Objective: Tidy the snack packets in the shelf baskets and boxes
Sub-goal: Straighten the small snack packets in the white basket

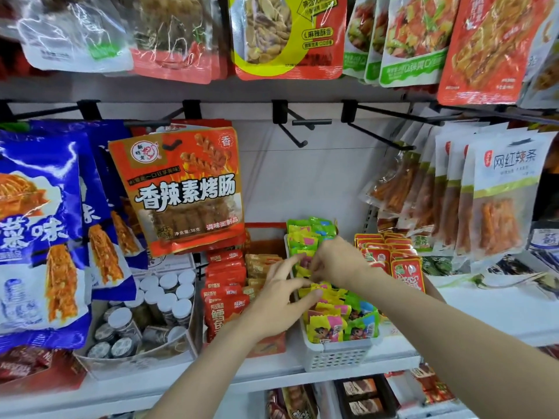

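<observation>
Both arms reach in from the bottom edge, and nearest us stands the white basket [335, 355], its perforated front wall facing out at the lip of the shelf [272, 376] so the stock inside can be seen and picked. The yellow and green packets [329, 325] at its front stand upright in a fairly neat file, faces forward; further back the row loosens into a jumble, and that, I judge, is why the hands have gone there. The left hand [284, 300] hovers at the basket's left rim, fingers spread and lightly bent, the tips touching or just short of the yellow packets, probably steadying the row. Just beyond it the right hand [335, 261] is knuckles-up over the middle of the basket, fingers curled down into the packets; it looks to be pinching one, but the fingertips are buried and I cannot tell for certain. Left of the basket, red packets [225, 285] file upright in their own box, with tan packets [260, 264] behind them. Right of the forearm sits another row of red sachets [390, 258], partly blocked by the wrist. Far left, white-capped jars [157, 306] crowd a tilted box. Behind, an orange bag [187, 189] hangs from a peg, covering whatever lies behind it, and the hook [298, 128] to its right hangs bare. The basket's far end is hidden by the hands, and the blue bags [36, 225] at the left are cut off by the frame.
</observation>
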